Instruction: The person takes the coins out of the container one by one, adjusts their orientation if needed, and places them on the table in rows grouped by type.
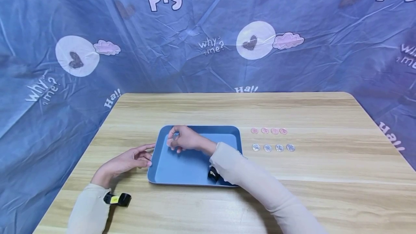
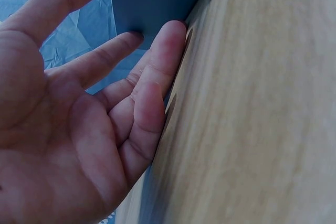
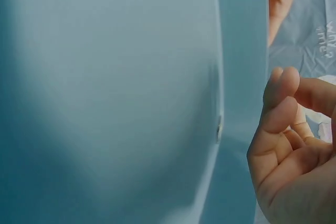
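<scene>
A shallow blue tray lies on the table. My left hand is beside its left end, the fingers loosely bent and fingertips at the outer wall; the left wrist view shows the left palm holding nothing. Over the tray's far left corner, my right hand has its fingers bent and fingertips close together. Whether a small disc is between those fingertips is hidden. In the right wrist view a small shiny disc lies against the tray's inner edge, apart from the right hand.
Right of the tray lie a row of several pink discs and, nearer, a row of several silvery discs. The wooden table backs onto a blue printed cloth. Black wrist cameras sit on both wrists.
</scene>
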### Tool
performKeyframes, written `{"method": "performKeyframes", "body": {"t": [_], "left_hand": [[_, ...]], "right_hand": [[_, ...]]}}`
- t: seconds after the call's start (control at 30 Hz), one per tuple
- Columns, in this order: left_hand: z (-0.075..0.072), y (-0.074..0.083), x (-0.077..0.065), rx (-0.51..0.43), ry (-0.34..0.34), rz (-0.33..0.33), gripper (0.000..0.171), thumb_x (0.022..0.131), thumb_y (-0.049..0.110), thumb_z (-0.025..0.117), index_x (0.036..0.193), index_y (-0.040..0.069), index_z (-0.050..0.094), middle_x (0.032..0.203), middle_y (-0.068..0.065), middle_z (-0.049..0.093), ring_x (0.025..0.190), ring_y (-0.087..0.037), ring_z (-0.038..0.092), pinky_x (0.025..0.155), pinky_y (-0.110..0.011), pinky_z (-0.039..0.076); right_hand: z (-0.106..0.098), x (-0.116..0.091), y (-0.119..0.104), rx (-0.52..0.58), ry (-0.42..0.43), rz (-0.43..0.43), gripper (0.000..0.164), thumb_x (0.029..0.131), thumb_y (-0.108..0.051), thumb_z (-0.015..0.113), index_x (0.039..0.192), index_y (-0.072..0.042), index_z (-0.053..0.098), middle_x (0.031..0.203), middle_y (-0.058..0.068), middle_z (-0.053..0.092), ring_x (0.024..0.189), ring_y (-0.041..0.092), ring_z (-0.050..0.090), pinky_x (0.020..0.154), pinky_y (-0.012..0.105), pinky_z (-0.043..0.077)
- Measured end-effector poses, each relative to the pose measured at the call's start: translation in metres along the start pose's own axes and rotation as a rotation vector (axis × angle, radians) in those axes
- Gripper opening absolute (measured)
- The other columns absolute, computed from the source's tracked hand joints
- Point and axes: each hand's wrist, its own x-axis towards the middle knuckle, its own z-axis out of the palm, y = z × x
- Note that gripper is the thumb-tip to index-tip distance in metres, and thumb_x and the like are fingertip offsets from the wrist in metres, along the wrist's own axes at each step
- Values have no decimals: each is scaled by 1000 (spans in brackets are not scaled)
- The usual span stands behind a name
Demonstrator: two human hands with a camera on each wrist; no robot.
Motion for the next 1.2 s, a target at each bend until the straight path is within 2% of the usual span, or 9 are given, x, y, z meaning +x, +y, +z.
{"method": "performKeyframes", "body": {"t": [0.23, 0.43, 0.67, 0.83, 1.2], "left_hand": [[-1, -2, 1, 31, 6, -15, 78, 93, 11, 61, 150, -11, 12, 106, -6, 57, 95, -6, 61, 86, -19, 52], [-1, 0, 0, 32, -2, -15, 78, 94, 11, 60, 149, -12, 11, 106, -6, 57, 95, -6, 61, 86, -19, 52], [0, 3, -1, 23, -4, -4, 77, 93, 9, 59, 149, -12, 10, 106, -9, 57, 95, -7, 61, 86, -19, 52], [2, 4, 0, 26, 1, -2, 77, 93, 8, 59, 149, -12, 11, 106, -8, 57, 94, -6, 61, 85, -19, 52], [1, 2, -1, 36, 4, 13, 77, 93, 9, 59, 149, -13, 11, 104, -5, 56, 93, -5, 60, 85, -18, 53]], "right_hand": [[0, -9, -12, 38, -28, -3, 11, 93, -9, 61, 103, -7, 58, 70, 6, 66, 52, 14, 58, 47, 23, 42], [-9, -19, -22, 119, -41, -16, 16, 91, -6, 61, 106, -9, 58, 76, 10, 69, 55, 15, 57, 51, 25, 44], [-26, -34, -36, 129, -18, -37, 20, 91, -9, 60, 110, -11, 58, 79, 6, 70, 62, 16, 60, 57, 26, 48], [-39, -47, -42, 101, 3, -45, 23, 91, -11, 61, 114, -12, 59, 84, 9, 72, 65, 17, 61, 57, 24, 48], [-78, -77, -38, 113, 68, -29, 30, 91, -8, 60, 120, -8, 57, 79, 4, 70, 65, 16, 58, 57, 24, 43]]}}
